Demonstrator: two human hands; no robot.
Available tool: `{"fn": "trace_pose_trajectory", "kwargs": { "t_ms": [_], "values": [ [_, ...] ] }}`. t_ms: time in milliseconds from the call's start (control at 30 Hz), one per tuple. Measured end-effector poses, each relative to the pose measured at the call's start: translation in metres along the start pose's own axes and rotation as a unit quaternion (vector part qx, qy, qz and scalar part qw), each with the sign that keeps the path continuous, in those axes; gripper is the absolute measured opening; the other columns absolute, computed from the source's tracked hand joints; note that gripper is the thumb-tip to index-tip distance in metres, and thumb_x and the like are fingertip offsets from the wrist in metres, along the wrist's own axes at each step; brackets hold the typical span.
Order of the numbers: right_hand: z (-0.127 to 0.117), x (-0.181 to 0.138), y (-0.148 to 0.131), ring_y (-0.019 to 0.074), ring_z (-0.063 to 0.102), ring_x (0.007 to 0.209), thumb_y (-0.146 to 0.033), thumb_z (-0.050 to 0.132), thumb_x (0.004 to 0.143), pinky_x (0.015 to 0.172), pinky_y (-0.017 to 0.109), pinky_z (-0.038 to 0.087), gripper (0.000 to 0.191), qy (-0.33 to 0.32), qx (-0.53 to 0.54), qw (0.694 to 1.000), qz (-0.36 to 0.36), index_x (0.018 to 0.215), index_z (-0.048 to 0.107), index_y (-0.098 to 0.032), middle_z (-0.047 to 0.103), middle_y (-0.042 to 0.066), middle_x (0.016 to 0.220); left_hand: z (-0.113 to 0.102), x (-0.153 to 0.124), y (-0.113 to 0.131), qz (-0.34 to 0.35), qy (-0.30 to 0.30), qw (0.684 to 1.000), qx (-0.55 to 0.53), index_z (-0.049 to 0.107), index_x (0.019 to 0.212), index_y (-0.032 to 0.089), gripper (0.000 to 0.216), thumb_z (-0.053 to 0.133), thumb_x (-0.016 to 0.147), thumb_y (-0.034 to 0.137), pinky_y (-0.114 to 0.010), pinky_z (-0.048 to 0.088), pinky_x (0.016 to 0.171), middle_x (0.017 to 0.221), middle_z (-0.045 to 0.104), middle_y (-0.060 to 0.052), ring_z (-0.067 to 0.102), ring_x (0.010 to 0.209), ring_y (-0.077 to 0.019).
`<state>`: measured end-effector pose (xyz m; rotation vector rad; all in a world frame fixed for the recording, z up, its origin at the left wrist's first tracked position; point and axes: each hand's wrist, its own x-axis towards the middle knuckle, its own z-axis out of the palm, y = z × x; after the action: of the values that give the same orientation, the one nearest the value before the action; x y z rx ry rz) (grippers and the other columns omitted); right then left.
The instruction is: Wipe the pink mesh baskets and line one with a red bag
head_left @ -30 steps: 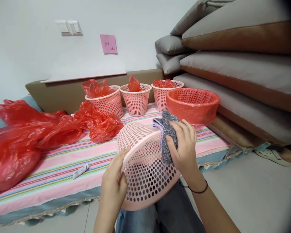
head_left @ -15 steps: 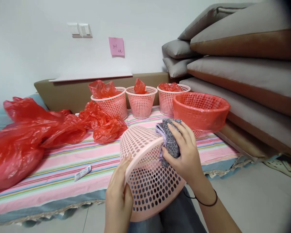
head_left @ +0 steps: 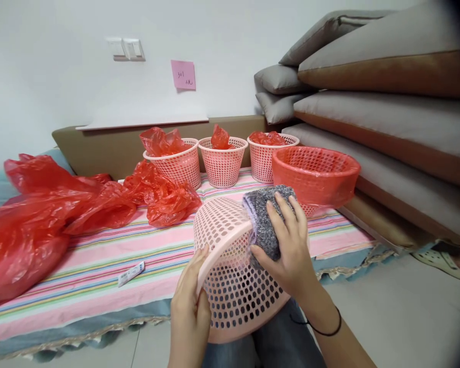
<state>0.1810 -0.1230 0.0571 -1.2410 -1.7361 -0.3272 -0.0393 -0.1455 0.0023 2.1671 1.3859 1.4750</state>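
A pink perforated plastic basket point(head_left: 218, 220) lies tipped on its side over my lap, its mouth facing me. My left hand point(head_left: 191, 301) grips the near left part of its rim, thumb inside and fingers outside. In my right hand point(head_left: 291, 245) is a folded grey cloth point(head_left: 268, 204) with a lilac edge, wrapped over the upper right of the rim and pressed against it. The fingers lie on the outer side of the cloth, with the thumb toward the basket's inside. A dark band circles the right wrist.
Behind stand three pink baskets point(head_left: 224, 166) with red bags in them. A wide basket wrapped in red plastic point(head_left: 316, 176) is at the right. Crumpled red bags point(head_left: 61, 220) and a small white tube point(head_left: 131, 274) lie on the striped cover point(head_left: 153, 255). Grey cushions point(head_left: 383, 117) are stacked at right.
The right hand and cloth have shifted slightly left along the rim, and more of the cloth's grey face shows. The basket has turned a little; the left hand keeps its grip.
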Motion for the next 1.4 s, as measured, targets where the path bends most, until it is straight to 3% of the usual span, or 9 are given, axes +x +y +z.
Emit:
{"fn": "trace_pose_trajectory", "kwargs": {
  "t_ms": [333,533,633,733,867,967,1067,1267,1400],
  "values": [
    [0.017,0.01,0.017,0.0301,0.045,0.136,-0.03,0.056,0.094,0.114,0.056,0.035,0.04,0.115,0.029,0.992,0.046,0.133,0.06,-0.028,0.06,0.006,0.139,0.005,0.002,-0.001,-0.027,-0.001,0.999,-0.041,0.053,0.137,0.024,0.047,0.044,0.092,0.012,-0.043,0.047,0.11,0.136,0.063,-0.008,0.059,0.128,-0.0234],
    [0.034,-0.027,0.071,0.0281,0.057,0.122,-0.042,0.053,0.096,0.108,0.053,0.041,0.042,0.184,0.121,0.943,0.248,0.131,0.063,-0.02,0.065,0.012,0.131,0.009,-0.011,-0.001,-0.073,0.026,0.995,-0.063,0.054,0.136,0.029,0.049,0.044,0.091,0.012,-0.046,0.044,0.111,0.135,0.064,-0.005,0.057,0.13,-0.0239],
    [0.038,-0.029,0.072,0.028,0.055,0.126,-0.043,0.051,0.097,0.11,0.053,0.04,0.044,0.209,0.117,0.93,0.279,0.134,0.06,-0.02,0.062,0.013,0.135,0.009,-0.011,0.0,-0.069,-0.004,0.994,-0.082,0.052,0.139,0.031,0.051,0.045,0.091,0.013,-0.048,0.041,0.114,0.141,0.06,-0.005,0.054,0.133,-0.0253],
    [0.032,-0.007,0.05,0.0277,0.054,0.127,-0.038,0.051,0.097,0.11,0.053,0.039,0.041,0.202,0.078,0.958,0.189,0.134,0.06,-0.023,0.062,0.011,0.135,0.01,-0.008,0.0,-0.066,-0.022,0.993,-0.095,0.049,0.141,0.031,0.052,0.045,0.092,0.014,-0.048,0.04,0.114,0.146,0.056,-0.005,0.054,0.133,-0.0254],
    [0.024,0.021,-0.001,0.0299,0.049,0.132,-0.035,0.055,0.093,0.11,0.054,0.038,0.037,0.1,0.025,0.994,-0.041,0.128,0.063,-0.028,0.065,0.005,0.132,0.014,-0.006,-0.003,-0.047,-0.045,0.994,-0.085,0.047,0.145,0.028,0.058,0.045,0.09,0.012,-0.048,0.039,0.115,0.148,0.053,-0.007,0.049,0.138,-0.0266],
    [0.031,0.019,-0.032,0.0267,0.052,0.128,-0.036,0.051,0.093,0.112,0.053,0.032,0.031,0.041,0.027,0.974,-0.222,0.118,0.068,-0.03,0.07,-0.002,0.124,0.018,-0.004,-0.003,-0.053,-0.037,0.996,-0.068,0.058,0.135,0.021,0.051,0.048,0.086,0.011,-0.047,0.047,0.108,0.138,0.061,-0.011,0.056,0.13,-0.0298],
    [0.041,0.013,-0.041,0.0232,0.057,0.122,-0.039,0.048,0.095,0.114,0.051,0.028,0.03,0.044,0.025,0.955,-0.291,0.115,0.069,-0.029,0.072,-0.004,0.119,0.023,-0.001,0.002,-0.086,-0.016,0.993,-0.082,0.063,0.127,0.019,0.045,0.048,0.085,0.012,-0.047,0.051,0.103,0.129,0.067,-0.012,0.063,0.119,-0.03],
    [0.038,0.027,-0.01,0.0288,0.056,0.122,-0.035,0.058,0.089,0.106,0.051,0.039,0.03,0.123,0.024,0.988,-0.086,0.115,0.068,-0.026,0.071,0.004,0.118,0.024,0.003,0.015,-0.09,0.003,0.988,-0.125,0.056,0.138,0.027,0.061,0.045,0.083,0.004,-0.045,0.036,0.118,0.146,0.056,-0.004,0.047,0.14,-0.025],
    [0.036,0.026,0.014,0.028,0.056,0.118,-0.033,0.056,0.093,0.106,0.051,0.042,0.028,0.189,0.046,0.979,0.063,0.117,0.067,-0.023,0.069,0.008,0.118,0.02,-0.006,0.015,-0.109,0.022,0.986,-0.121,0.057,0.138,0.031,0.055,0.045,0.089,0.008,-0.043,0.036,0.118,0.145,0.056,-0.002,0.046,0.14,-0.0236]
  ]
}}
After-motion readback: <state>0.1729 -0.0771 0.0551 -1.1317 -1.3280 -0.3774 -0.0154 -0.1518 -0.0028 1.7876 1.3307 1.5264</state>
